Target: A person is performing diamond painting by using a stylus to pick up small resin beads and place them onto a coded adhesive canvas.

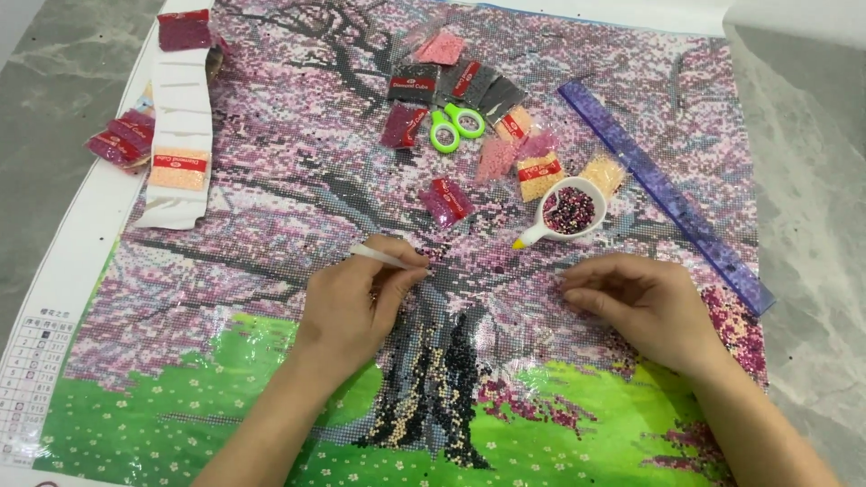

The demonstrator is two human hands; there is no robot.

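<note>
Here, two hands (361,302), one white pen (383,256), one green scissors (454,124).

A canvas (271,180) is being shown gridded in pink blossom, grey-black trunk and bright green grass with pale flowers, while a translucent purple ruler (663,194), lime-green scissors (456,124), a white tray (568,215) of dark maroon beads and red-labelled bead packets (446,200) are being displayed on it.

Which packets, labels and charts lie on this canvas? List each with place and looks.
Bead packets: cluster at top centre, small clear bags, red labels, pink, grey and peach beads.
Peach packet: left strip, red label.
Maroon packets: far left edge.
Colour chart: lower left margin, white grid.
</note>
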